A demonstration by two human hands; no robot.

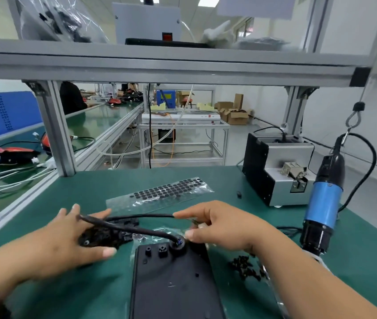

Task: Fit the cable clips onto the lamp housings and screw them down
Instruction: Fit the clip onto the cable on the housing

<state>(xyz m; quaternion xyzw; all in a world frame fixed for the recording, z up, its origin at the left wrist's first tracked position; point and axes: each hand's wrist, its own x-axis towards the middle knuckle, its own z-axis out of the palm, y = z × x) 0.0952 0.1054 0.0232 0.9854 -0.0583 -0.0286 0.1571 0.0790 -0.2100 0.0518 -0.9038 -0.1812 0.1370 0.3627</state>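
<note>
Housing [173, 284] lies between the forearms, long axis running away from the person, cable [137, 230] leaving its far end; left hand [63, 242] spread flat on a black part [104, 236], right hand [219, 226] apparently pinching the cable, nearer the clips [245, 269].

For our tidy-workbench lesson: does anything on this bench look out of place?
One small black part lies alone on the mat near the grey box, apart from the pile of black parts beside the housing.
</note>
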